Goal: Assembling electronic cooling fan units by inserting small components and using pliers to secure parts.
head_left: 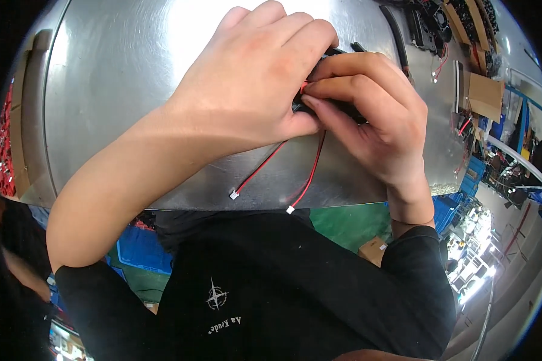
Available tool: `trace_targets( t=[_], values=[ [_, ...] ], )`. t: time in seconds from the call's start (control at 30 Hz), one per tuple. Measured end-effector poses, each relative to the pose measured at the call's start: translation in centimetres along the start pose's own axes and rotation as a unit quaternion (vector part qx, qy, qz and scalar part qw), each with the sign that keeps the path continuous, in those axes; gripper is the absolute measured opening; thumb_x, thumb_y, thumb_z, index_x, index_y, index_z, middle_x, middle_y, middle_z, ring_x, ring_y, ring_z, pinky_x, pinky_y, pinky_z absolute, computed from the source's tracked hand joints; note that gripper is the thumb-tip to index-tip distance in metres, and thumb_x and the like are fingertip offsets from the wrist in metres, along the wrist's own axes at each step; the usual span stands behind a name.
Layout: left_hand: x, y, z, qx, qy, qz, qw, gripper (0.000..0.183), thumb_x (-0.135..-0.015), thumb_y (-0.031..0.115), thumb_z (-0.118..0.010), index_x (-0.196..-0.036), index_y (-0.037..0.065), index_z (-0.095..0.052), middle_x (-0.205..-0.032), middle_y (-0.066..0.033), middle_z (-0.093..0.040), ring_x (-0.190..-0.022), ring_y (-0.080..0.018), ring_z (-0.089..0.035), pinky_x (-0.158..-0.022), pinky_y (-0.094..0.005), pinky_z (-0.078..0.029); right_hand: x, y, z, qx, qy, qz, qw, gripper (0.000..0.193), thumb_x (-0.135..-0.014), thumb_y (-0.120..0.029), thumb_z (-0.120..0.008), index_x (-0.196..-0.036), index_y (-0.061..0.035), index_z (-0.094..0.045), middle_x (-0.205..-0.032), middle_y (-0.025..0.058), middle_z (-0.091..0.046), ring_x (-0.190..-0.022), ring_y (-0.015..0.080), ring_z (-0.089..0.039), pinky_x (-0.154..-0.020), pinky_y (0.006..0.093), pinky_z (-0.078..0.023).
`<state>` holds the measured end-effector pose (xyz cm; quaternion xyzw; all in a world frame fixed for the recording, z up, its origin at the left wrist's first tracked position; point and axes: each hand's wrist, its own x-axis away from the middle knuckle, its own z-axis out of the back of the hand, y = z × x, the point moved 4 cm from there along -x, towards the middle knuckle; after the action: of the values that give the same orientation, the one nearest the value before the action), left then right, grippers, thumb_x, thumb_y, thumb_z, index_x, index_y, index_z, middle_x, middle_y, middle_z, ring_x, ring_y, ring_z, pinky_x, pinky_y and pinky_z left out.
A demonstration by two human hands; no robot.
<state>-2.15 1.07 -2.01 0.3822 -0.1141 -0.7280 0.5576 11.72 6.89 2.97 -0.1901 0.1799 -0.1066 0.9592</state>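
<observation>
My left hand (pixel 265 66) curls over a black part (pixel 337 52), its thumb bent in below. That part is mostly hidden by both hands, so its kind cannot be made out. From the right, my right hand (pixel 382 111) reaches against the same part, thumb and fingertips pinched together at a small red piece (pixel 304 88) beside my left hand. Two pairs of thin red and black wires come out under the hands toward me. One ends in a white connector (pixel 234 195) on the metal table; the other's white plug (pixel 290 209) lies at the table's front edge.
The shiny metal table (pixel 120 66) has a black tube (pixel 396 36) at its far right. Beyond that lie black fans (pixel 430 27) with wires and a cardboard box (pixel 485 96). Red parts (pixel 5 150) fill a box at the left. A blue crate (pixel 141 249) stands below.
</observation>
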Motion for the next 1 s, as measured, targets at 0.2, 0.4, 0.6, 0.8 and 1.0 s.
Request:
trace_targets(
  t=[0.2,0.4,0.6,0.8,1.0],
  values=[
    [0.0,0.1,-0.1,0.003,0.002,-0.001,1.0,0.06,-0.064,0.022,-0.082,-0.119,0.01,-0.061,-0.112,-0.0058,-0.064,-0.102,-0.0307,-0.057,-0.092,-0.0431,-0.043,0.3,-0.1,0.0,0.012,-0.005,-0.006,1.0,0.022,-0.072,0.003,-0.082,-0.091,-0.0034,-0.074,-0.1,0.0096,-0.072,-0.085,0.0244,-0.067,-0.073,0.0335,-0.053],
    [-0.1,0.0,-0.3,-0.001,-0.02,0.008,1.0,0.061,-0.063,0.021,-0.08,-0.119,0.01,-0.061,-0.114,-0.0061,-0.064,-0.103,-0.0308,-0.058,-0.093,-0.0431,-0.042,0.2,-1.4,0.8,0.06,0.001,-0.025,0.998,0.019,-0.077,0.001,-0.08,-0.095,-0.0017,-0.074,-0.091,0.0092,-0.064,-0.077,0.0244,-0.061,-0.069,0.0324,-0.05],
    [-0.1,0.0,-0.1,-0.01,0.001,-0.006,1.0,0.062,-0.064,0.022,-0.08,-0.122,0.009,-0.061,-0.114,-0.0068,-0.064,-0.104,-0.031,-0.058,-0.093,-0.0433,-0.042,1.2,-2.5,0.2,0.048,-0.099,-0.177,0.978,0.026,-0.092,-0.013,-0.074,-0.117,-0.0089,-0.07,-0.051,0.0023,-0.04,-0.045,0.0193,-0.05,-0.05,0.0326,-0.041],
    [-0.4,-0.1,-0.3,-0.02,-0.009,-0.021,1.0,0.06,-0.068,0.027,-0.082,-0.121,0.009,-0.061,-0.109,-0.0078,-0.063,-0.104,-0.0302,-0.058,-0.091,-0.0429,-0.043,1.7,-1.3,0.7,0.058,-0.117,-0.176,0.976,0.022,-0.094,-0.014,-0.071,-0.116,-0.0098,-0.069,-0.057,0.0075,-0.056,-0.051,0.027,-0.061,-0.049,0.0361,-0.045],
    [0.0,-0.7,-0.4,-0.021,-0.022,-0.038,0.999,0.061,-0.074,0.037,-0.082,-0.124,0.009,-0.061,-0.107,-0.0099,-0.063,-0.103,-0.0307,-0.058,-0.09,-0.044,-0.044,2.2,-2.4,0.6,0.073,-0.143,-0.165,0.973,0.028,-0.096,-0.016,-0.066,-0.123,-0.0076,-0.068,-0.064,0.01,-0.063,-0.055,0.0248,-0.065,-0.052,0.0365,-0.047]
  ],
)
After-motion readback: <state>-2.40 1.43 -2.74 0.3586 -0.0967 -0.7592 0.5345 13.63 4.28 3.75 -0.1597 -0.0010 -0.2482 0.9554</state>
